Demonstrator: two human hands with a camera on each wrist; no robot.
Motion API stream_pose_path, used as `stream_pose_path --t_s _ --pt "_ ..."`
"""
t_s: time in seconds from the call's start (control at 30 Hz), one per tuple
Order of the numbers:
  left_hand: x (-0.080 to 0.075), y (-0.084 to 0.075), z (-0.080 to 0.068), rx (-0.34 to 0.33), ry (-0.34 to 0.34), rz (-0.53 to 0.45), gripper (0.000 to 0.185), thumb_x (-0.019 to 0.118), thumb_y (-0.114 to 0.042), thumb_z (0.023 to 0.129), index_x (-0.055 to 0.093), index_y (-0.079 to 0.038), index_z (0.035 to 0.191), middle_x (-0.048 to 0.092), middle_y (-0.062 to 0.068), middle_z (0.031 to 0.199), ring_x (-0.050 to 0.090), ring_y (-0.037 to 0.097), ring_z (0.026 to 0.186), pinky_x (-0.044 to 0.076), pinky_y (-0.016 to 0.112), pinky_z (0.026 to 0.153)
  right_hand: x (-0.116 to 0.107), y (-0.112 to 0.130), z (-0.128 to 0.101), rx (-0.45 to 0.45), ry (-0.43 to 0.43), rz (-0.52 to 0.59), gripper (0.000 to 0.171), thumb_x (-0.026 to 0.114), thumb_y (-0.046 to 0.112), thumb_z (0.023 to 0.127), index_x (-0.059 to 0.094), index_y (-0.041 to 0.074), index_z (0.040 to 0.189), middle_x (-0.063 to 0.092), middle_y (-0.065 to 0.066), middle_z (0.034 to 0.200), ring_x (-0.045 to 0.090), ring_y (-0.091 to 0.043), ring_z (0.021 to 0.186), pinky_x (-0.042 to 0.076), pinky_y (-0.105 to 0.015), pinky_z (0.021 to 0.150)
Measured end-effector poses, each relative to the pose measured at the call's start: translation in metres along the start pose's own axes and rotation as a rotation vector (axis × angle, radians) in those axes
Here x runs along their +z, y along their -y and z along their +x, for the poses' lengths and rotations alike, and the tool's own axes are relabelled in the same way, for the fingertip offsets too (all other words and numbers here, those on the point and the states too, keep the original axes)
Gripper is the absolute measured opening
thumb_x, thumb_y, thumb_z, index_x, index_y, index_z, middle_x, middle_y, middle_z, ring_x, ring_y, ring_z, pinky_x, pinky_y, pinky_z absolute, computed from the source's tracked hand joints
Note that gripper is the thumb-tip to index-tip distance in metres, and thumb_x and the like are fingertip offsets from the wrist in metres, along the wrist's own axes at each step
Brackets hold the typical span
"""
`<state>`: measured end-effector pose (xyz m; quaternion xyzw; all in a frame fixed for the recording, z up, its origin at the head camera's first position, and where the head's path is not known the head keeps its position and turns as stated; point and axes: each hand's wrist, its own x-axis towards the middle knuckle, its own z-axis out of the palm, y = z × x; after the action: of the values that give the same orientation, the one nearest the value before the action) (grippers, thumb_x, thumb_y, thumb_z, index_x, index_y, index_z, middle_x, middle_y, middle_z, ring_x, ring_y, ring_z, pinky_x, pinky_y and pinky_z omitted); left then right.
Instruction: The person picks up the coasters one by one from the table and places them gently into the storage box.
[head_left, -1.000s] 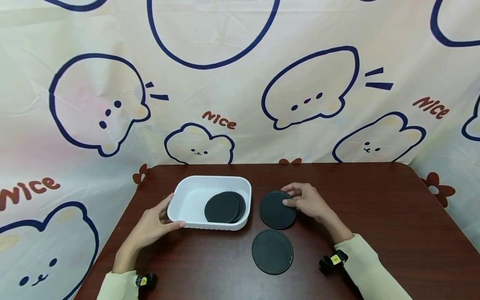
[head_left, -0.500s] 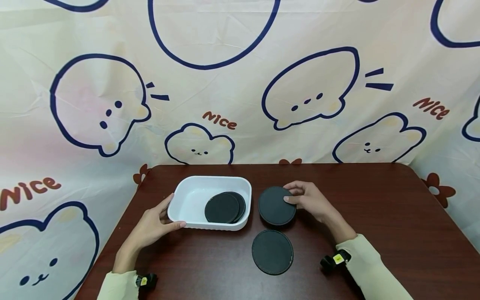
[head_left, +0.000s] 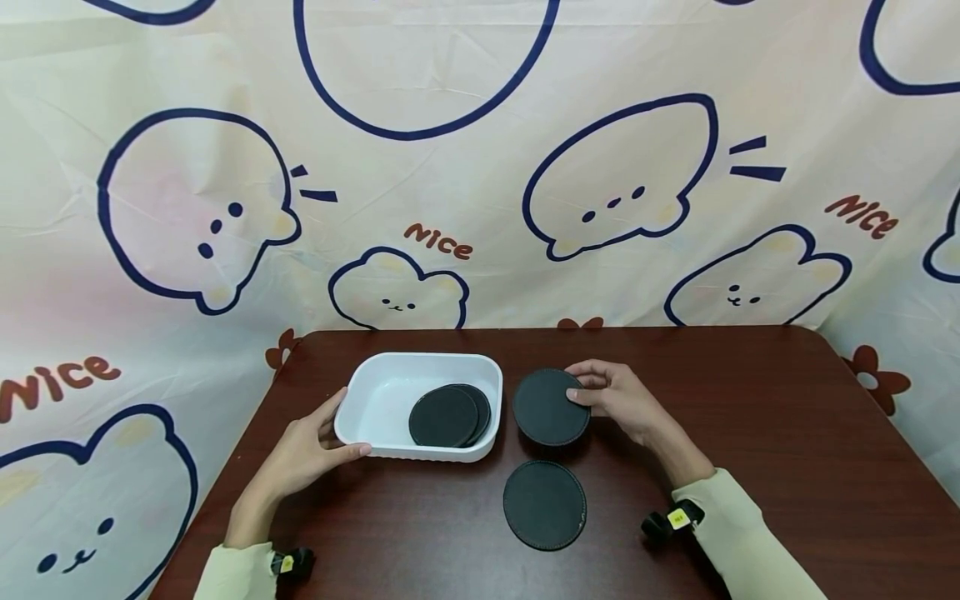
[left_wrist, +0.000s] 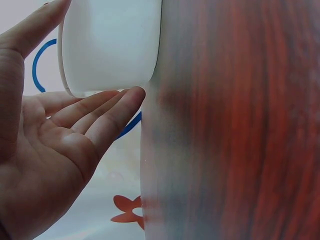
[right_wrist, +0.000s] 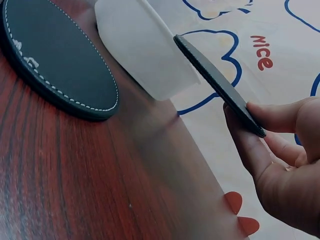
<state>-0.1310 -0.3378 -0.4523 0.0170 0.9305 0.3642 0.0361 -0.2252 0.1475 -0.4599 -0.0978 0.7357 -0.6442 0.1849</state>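
My right hand [head_left: 617, 400] pinches a round black coaster [head_left: 551, 408] at its right edge, thumb on top. In the right wrist view this coaster [right_wrist: 215, 82] is tilted and held clear of the table, with fingers beneath it. A second coaster [head_left: 545, 505] with white edge stitching lies flat on the table nearer me. My left hand [head_left: 296, 454] grips the left end of a white plastic tray [head_left: 375, 408], its thumb along the near rim. The left wrist view has the fingers [left_wrist: 117, 117] against the tray's end wall. Inside the tray's right half, black coasters [head_left: 444, 416] overlap.
The dark brown wooden table [head_left: 750, 417] runs back to a pale curtain [head_left: 487, 192] printed with cartoon bears. Both sleeves carry a small black wrist camera, the right wrist camera [head_left: 671, 521] sitting just right of the flat coaster.
The right hand has raised its coaster off the table and shifted it slightly left and away from me. The left hand and tray have stayed in place.
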Motion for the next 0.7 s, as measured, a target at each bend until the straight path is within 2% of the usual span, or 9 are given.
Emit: stream_pose_path --t_s 0.7 --pt "-0.0003 -0.0009 0.0000 0.001 -0.005 0.006 0.116 0.090 -0.047 0.086 0.025 -0.001 0.170 0.044 0.032 0.164 0.072 0.043 0.126 0.065 0.045 0.097 0.0035 0.0047 -0.0021 -0.005 0.005 0.156 0.051 0.066 0.008 0.106 0.049 -0.004 0.153 0.072 -0.001 0.117 0.076 -0.011 0.099 0.065 -0.025 0.088"
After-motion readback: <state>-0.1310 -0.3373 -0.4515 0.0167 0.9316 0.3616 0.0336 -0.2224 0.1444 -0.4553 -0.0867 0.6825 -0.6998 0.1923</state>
